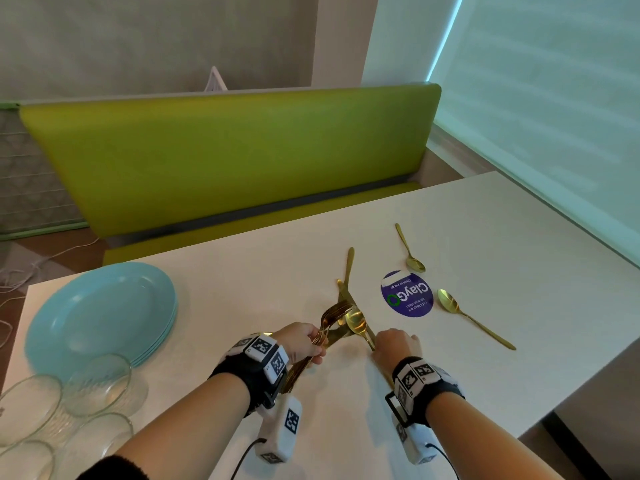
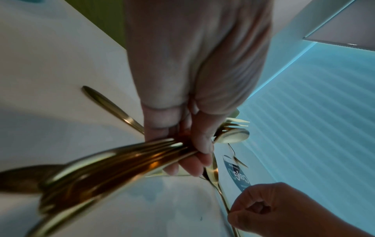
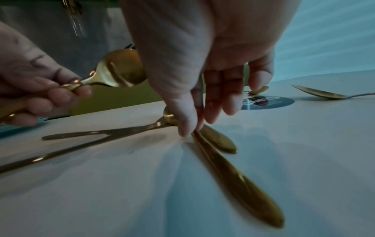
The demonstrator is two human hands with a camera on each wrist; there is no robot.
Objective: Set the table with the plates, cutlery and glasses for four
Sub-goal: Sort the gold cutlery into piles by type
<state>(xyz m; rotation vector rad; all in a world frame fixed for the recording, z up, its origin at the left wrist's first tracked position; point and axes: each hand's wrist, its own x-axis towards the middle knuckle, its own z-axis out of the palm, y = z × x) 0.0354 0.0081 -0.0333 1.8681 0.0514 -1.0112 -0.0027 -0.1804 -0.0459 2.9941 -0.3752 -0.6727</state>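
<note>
My left hand (image 1: 313, 344) grips a bundle of gold cutlery (image 1: 332, 317), forks and a spoon, raised just above the white table (image 1: 485, 237). In the left wrist view its fingers (image 2: 202, 144) wrap the bundled handles (image 2: 121, 163). My right hand (image 1: 379, 348) pinches the thin neck of a gold cutlery handle (image 3: 233, 173) that lies flat on the table, with a second handle (image 3: 219, 141) beside it. A gold knife (image 1: 348, 268) lies beyond the hands. A stack of teal plates (image 1: 100, 313) sits at the left, with clear glasses (image 1: 97, 382) in front of it.
Two gold spoons (image 1: 412, 254) (image 1: 471, 317) lie to the right, on either side of a round purple sticker (image 1: 407, 297). A green bench (image 1: 225, 161) runs behind the table. The table's right edge drops off near the window blind (image 1: 536, 116).
</note>
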